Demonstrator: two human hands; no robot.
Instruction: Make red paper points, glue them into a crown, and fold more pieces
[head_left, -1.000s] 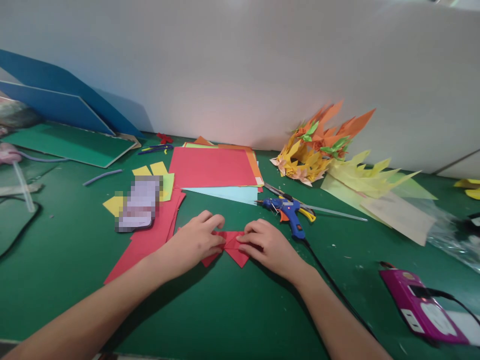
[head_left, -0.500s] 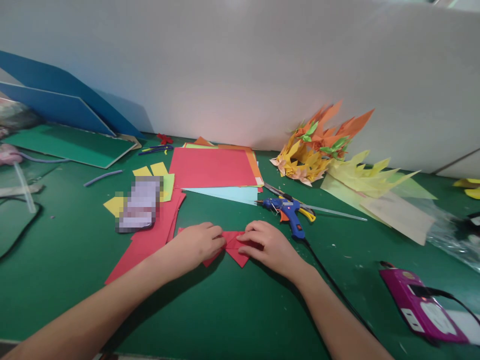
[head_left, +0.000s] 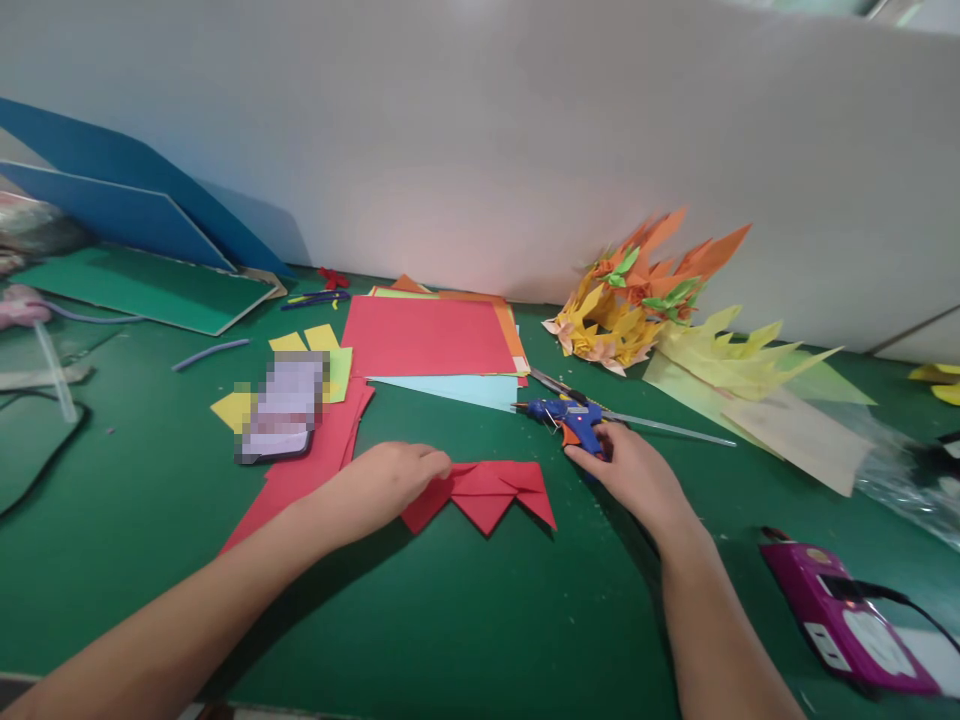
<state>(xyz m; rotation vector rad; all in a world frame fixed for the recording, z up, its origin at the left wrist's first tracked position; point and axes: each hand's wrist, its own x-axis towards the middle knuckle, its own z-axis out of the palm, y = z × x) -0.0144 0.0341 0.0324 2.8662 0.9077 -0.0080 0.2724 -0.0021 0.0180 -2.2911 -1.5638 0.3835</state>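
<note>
A folded red paper piece (head_left: pixel 487 492) with several points lies on the green table (head_left: pixel 450 620). My left hand (head_left: pixel 390 482) rests on its left end, fingers curled and pressing it down. My right hand (head_left: pixel 626 468) is off to the right, its fingers wrapped round the handle of the blue glue gun (head_left: pixel 570 417), which lies on the table with its black cord running back under my wrist.
Red, orange and light-blue sheets (head_left: pixel 427 338) lie stacked behind the fold, more red sheets (head_left: pixel 315 465) to its left under a blurred-out object (head_left: pixel 281 408). Orange and yellow paper flowers (head_left: pixel 637 300) stand at the back right. A magenta device (head_left: pixel 847 618) lies near right. Blue boards (head_left: pixel 112 210) lean far left.
My right hand left the red fold and moved right onto the glue gun. The right side of the fold now shows. My left hand stayed on the paper.
</note>
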